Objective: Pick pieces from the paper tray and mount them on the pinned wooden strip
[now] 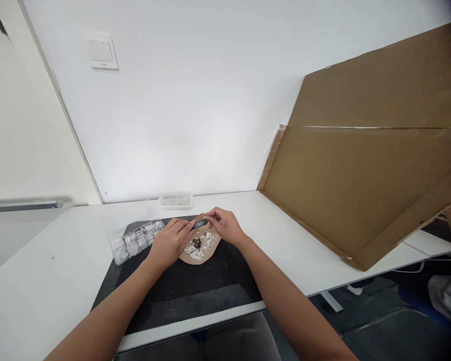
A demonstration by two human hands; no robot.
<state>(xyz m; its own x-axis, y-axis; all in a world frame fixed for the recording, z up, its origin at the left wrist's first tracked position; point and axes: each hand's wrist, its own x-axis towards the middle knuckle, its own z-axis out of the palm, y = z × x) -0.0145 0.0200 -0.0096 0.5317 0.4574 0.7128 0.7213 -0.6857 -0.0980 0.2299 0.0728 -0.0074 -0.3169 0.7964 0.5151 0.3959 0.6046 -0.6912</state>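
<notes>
Between my two hands is a small dark flat strip point(199, 224), pinched at its left end by my left hand point(172, 241) and at its right end by my right hand point(225, 224). It is held just above a round piece of brown paper point(188, 258). Small white scraps point(196, 254) and a few dark bits point(197, 243) lie scattered on that paper. Beneath everything spreads a black mat point(195, 286). What the strip is made of, I cannot make out.
Left of my hands, a clear compartment box point(133, 241) with white contents rests on the mat's edge. A shallow translucent tray point(176, 202) sits by the wall. To the right, a large cardboard sheet point(361, 175) leans over the white table point(285, 235).
</notes>
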